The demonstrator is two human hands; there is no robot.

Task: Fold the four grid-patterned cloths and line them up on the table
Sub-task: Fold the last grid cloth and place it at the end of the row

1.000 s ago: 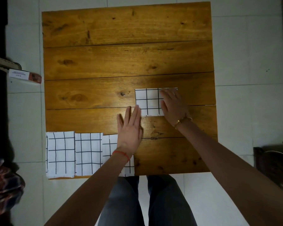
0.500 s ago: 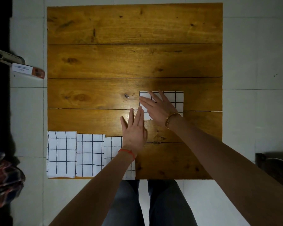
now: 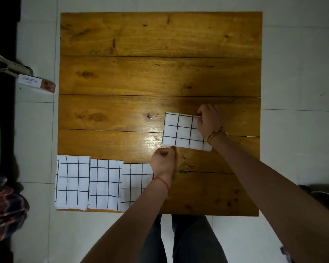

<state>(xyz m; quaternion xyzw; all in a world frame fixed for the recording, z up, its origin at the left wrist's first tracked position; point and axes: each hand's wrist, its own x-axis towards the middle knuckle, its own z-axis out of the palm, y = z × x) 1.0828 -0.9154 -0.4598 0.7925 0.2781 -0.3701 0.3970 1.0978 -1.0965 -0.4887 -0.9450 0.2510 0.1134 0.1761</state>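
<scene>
Legs: the person's grey trousers (image 3: 180, 242) show below the near edge of the worktop (image 3: 160, 73).
Row of cloths: three folded grid cloths lie side by side along the near left edge: the left cloth (image 3: 72, 182), the middle cloth (image 3: 105, 184), and the third cloth (image 3: 136, 184), whose right side is covered by the left forearm.
Left hand (image 3: 162, 162): wears a red thread at the wrist; its grip is curled, fingers pinching the near left corner of the fourth cloth (image 3: 181, 130).
Fourth cloth: folded, flat on the worktop right of centre, well apart from the row and slightly tilted.
Right hand (image 3: 210, 120): gold bangle at the wrist; grip curled, pinching the cloth's far right corner.
Floor: a small box (image 3: 36, 84) lies on the white tiles, left of the worktop.
</scene>
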